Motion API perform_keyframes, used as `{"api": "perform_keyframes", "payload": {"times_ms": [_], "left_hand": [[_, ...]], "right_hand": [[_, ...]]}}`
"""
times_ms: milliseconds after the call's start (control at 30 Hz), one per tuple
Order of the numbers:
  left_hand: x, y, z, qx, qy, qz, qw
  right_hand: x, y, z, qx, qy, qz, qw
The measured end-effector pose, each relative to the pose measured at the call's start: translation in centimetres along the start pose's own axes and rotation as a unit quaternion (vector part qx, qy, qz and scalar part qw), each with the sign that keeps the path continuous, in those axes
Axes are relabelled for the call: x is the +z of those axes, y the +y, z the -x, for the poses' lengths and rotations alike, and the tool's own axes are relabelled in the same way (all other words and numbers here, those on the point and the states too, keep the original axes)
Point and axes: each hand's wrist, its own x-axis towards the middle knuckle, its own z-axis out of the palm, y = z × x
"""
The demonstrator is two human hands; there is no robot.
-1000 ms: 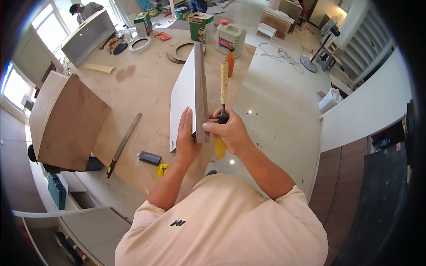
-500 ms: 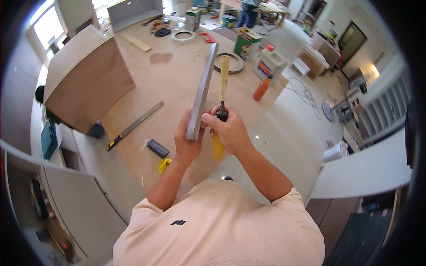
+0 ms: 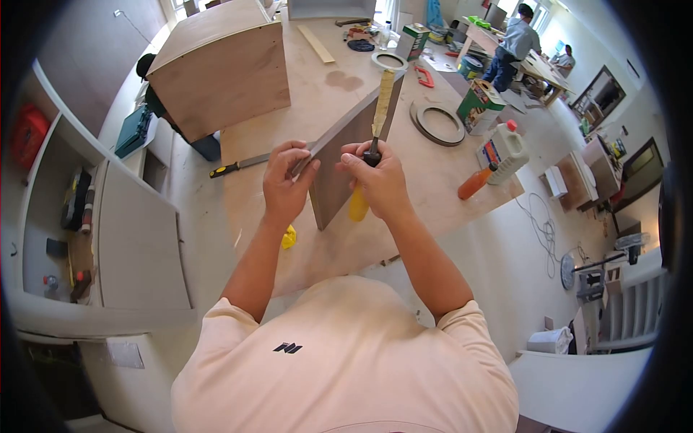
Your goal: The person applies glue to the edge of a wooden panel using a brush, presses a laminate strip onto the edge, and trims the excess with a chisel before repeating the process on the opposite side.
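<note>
A flat grey-brown panel (image 3: 345, 153) stands on edge, tilted, over the wooden worktable (image 3: 426, 206). My left hand (image 3: 287, 186) pinches its upper left edge between thumb and fingers. In my right hand (image 3: 380, 177) is a tool (image 3: 382, 105) with a yellow handle below, a black collar and a pale, wrapped-looking upper part pointing up. That hand is closed round the collar, close to the panel's right face. Behind my left hand lies a long flat file (image 3: 225, 170) with a black and yellow handle. A yellow scrap (image 3: 289, 237) shows beside my left forearm.
A large wooden box (image 3: 220, 72) stands at the back left, with a person partly hidden behind it. On the table's right are a round coil (image 3: 440, 126), a green can (image 3: 480, 107), a white jug (image 3: 503, 151) and an orange bottle (image 3: 476, 182). Two people are farther back.
The view has swung right. The panel has turned from edge-on to showing its broad face, and my left hand has moved from its lower end to its upper edge.
</note>
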Motion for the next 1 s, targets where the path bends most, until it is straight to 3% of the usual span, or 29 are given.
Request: {"api": "perform_keyframes", "payload": {"times_ms": [67,167,400,600,667,767,867,967,1000], "left_hand": [[-0.4,0.0,-0.2,-0.035,-0.011,-0.029,0.999],[-0.3,-0.4,-0.3,-0.063,0.008,0.057,0.996],[0.6,0.0,0.5,-0.049,0.013,0.068,0.996],[2.2,0.9,1.9,-0.066,0.039,0.037,0.996],[2.9,0.9,3.1,-0.115,0.03,0.042,0.992],[3.6,-1.1,5.4,-0.159,-0.078,-0.014,0.984],[5.5,0.1,6.0,0.03,-0.15,-0.113,0.982],[8.0,0.7,6.7,0.149,-0.242,-0.129,0.95],[9.2,0.3,7.5,0.139,-0.289,-0.081,0.944]], "right_hand": [[-1.2,0.1,0.5,0.013,-0.009,-0.014,1.0],[-3.0,0.4,1.3,0.036,-0.005,-0.039,0.999],[-6.6,1.8,2.6,0.074,0.007,-0.111,0.991],[-9.2,1.9,3.5,0.068,0.01,-0.304,0.95],[-10.2,0.9,4.0,0.061,0.018,-0.316,0.947],[-12.1,0.4,4.5,0.07,0.035,-0.295,0.952],[-13.3,1.2,6.3,0.091,0.064,-0.277,0.955],[-14.2,1.1,9.5,0.099,0.124,-0.279,0.947],[-14.5,1.1,10.7,0.098,0.147,-0.283,0.943]]}}
